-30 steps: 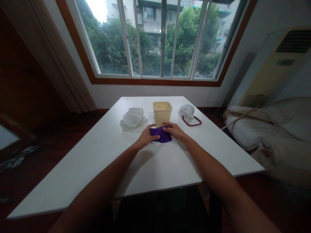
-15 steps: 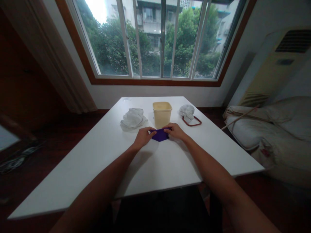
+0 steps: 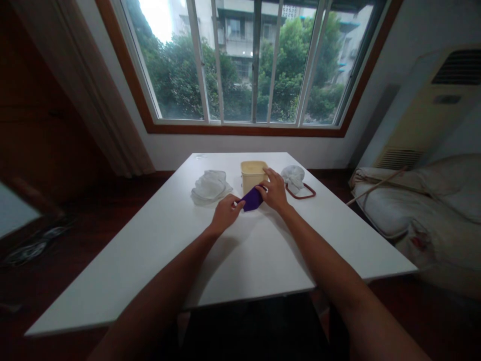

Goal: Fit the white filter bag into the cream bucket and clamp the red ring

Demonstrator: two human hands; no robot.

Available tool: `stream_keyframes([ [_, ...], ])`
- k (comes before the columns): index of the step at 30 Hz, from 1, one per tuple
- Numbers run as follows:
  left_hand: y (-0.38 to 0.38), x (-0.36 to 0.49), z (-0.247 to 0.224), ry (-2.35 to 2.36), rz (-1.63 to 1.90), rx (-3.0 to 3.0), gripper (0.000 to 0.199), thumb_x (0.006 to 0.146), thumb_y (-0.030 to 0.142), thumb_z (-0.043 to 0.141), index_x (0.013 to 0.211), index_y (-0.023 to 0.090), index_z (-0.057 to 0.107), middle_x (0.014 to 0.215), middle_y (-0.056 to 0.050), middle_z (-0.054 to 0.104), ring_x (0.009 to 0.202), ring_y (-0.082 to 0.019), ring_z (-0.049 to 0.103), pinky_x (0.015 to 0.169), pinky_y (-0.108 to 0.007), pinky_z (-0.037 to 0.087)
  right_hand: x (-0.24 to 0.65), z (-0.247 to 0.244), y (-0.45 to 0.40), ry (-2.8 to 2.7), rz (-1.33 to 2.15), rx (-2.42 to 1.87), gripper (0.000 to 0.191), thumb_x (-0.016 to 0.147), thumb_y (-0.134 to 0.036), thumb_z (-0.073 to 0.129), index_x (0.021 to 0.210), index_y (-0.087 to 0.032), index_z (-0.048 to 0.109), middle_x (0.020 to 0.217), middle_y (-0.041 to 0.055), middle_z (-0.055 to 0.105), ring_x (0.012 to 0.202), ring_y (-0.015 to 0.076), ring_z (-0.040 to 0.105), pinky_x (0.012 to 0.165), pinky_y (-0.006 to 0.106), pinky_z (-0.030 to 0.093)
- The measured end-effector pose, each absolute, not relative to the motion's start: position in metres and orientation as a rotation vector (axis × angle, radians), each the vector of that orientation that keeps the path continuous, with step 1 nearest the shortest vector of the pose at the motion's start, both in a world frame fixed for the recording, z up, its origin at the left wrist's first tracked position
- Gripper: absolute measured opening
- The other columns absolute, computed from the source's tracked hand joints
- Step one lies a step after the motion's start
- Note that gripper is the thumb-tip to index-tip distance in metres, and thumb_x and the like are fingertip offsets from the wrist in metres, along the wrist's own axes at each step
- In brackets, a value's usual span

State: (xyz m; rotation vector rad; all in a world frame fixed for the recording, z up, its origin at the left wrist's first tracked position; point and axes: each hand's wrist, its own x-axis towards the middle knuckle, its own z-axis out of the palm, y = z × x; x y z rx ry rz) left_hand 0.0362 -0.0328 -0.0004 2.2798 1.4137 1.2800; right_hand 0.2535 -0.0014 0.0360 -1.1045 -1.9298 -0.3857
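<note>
A small purple piece (image 3: pixel 252 199), which looks like folded cloth, is stretched between my two hands above the white table (image 3: pixel 158 245). My left hand (image 3: pixel 227 212) pinches its lower left corner between thumb and fingers. Its upper right end is in my right hand (image 3: pixel 273 190), held by the thumb, while the fingers of that hand reach up beside the rim of a cream bucket (image 3: pixel 254 173). The bucket stands upright just behind the purple piece, which hides part of its front.
Left of the bucket lies a crumpled white bag (image 3: pixel 211 187). On the right are a bunched white bag (image 3: pixel 293 176) and a reddish-brown square ring (image 3: pixel 301 196). Past the table's right edge is a covered couch (image 3: pixel 398 205).
The purple piece has tilted, its right end now higher than its left. My right hand has risen and moved closer to the bucket's rim. The whole view has shifted slightly.
</note>
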Motion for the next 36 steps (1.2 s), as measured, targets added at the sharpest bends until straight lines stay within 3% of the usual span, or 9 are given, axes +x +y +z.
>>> stream_keyframes([
  [3, -0.031, 0.035, -0.001, 1.486, 1.394, 2.256, 0.018, 0.086, 0.036, 0.063, 0.094, 0.02, 0.067, 0.103, -0.008, 0.067, 0.101, -0.025, 0.061, 0.091, -0.042, 0.045, 0.254, 0.033, 0.0, -1.934, -0.361, -1.126, 0.018, 0.091, -0.032, 0.061, 0.089, -0.018, 0.073, 0.131, 0.0136, 0.058, 0.128, 0.03, 0.046, 0.111, 0.051, 0.033],
  [5, -0.03, 0.034, -0.002, 1.549, 1.467, 2.17, 0.031, 0.084, 0.036, 0.067, 0.111, 0.021, 0.062, 0.118, -0.01, 0.063, 0.111, -0.029, 0.058, 0.094, -0.048, 0.044, 0.256, 0.03, -0.003, -1.914, -0.313, -1.106, 0.019, 0.091, -0.031, 0.06, 0.093, -0.018, 0.074, 0.118, 0.0134, 0.062, 0.117, 0.0272, 0.051, 0.105, 0.045, 0.04],
  [13, -0.02, 0.024, -0.005, 1.428, 1.67, 2.072, 0.094, 0.062, 0.048, 0.086, 0.138, 0.021, 0.039, 0.132, -0.015, 0.053, 0.104, -0.028, 0.061, 0.092, -0.049, 0.051, 0.266, 0.024, -0.024, -2.027, -0.083, -0.846, 0.012, 0.086, -0.026, 0.065, 0.084, -0.018, 0.073, 0.101, 0.0104, 0.061, 0.098, 0.0225, 0.057, 0.088, 0.038, 0.05],
  [15, -0.017, 0.022, -0.008, 1.359, 1.669, 2.161, 0.106, 0.059, 0.053, 0.086, 0.145, 0.022, 0.031, 0.14, -0.017, 0.047, 0.119, -0.032, 0.056, 0.1, -0.051, 0.048, 0.265, 0.024, -0.028, -2.041, -0.027, -0.778, 0.01, 0.084, -0.025, 0.067, 0.081, -0.018, 0.072, 0.1, 0.01, 0.061, 0.096, 0.0219, 0.058, 0.085, 0.037, 0.051],
  [18, -0.01, 0.017, -0.014, 1.324, 1.605, 2.314, 0.127, 0.054, 0.061, 0.086, 0.152, 0.022, 0.016, 0.152, -0.021, 0.032, 0.141, -0.04, 0.034, 0.114, -0.059, 0.032, 0.259, 0.023, -0.032, -2.046, 0.028, -0.695, 0.007, 0.082, -0.023, 0.068, 0.078, -0.018, 0.071, 0.099, 0.0091, 0.061, 0.093, 0.0205, 0.059, 0.082, 0.036, 0.051],
  [22, 0.002, 0.012, -0.021, 1.276, 1.55, 2.391, 0.153, 0.042, 0.069, 0.086, 0.155, 0.015, -0.003, 0.156, -0.028, 0.02, 0.145, -0.047, 0.022, 0.116, -0.064, 0.024, 0.253, 0.021, -0.035, -2.066, 0.071, -0.607, 0.007, 0.079, -0.021, 0.067, 0.073, -0.018, 0.067, 0.096, 0.0082, 0.06, 0.091, 0.0197, 0.059, 0.081, 0.035, 0.051],
  [26, 0.002, 0.009, -0.019, 1.258, 1.537, 2.435, 0.157, 0.041, 0.07, 0.086, 0.155, 0.014, -0.006, 0.155, -0.028, 0.021, 0.144, -0.046, 0.024, 0.116, -0.062, 0.026, 0.252, 0.019, -0.036, -2.088, 0.119, -0.588, 0.01, 0.079, -0.022, 0.067, 0.07, -0.018, 0.065, 0.093, 0.0077, 0.06, 0.087, 0.0192, 0.058, 0.079, 0.034, 0.05],
  [33, -0.011, 0.011, -0.002, 1.323, 1.521, 2.555, 0.139, 0.049, 0.062, 0.087, 0.154, 0.015, 0.009, 0.149, -0.022, 0.034, 0.139, -0.042, 0.034, 0.114, -0.057, 0.033, 0.26, 0.034, -0.04, -2.03, 0.22, -0.635, 0.012, 0.081, -0.025, 0.066, 0.071, -0.019, 0.061, 0.092, 0.0066, 0.065, 0.092, 0.0197, 0.059, 0.086, 0.035, 0.048],
  [36, -0.012, 0.011, -0.001, 1.258, 1.503, 2.646, 0.133, 0.051, 0.06, 0.086, 0.153, 0.016, 0.012, 0.15, -0.022, 0.033, 0.14, -0.041, 0.033, 0.115, -0.057, 0.032, 0.274, 0.042, -0.034, -1.715, 0.258, -0.852, 0.019, 0.084, -0.029, 0.058, 0.068, -0.019, 0.056, 0.075, 0.0017, 0.062, 0.077, 0.0165, 0.057, 0.078, 0.031, 0.046],
])
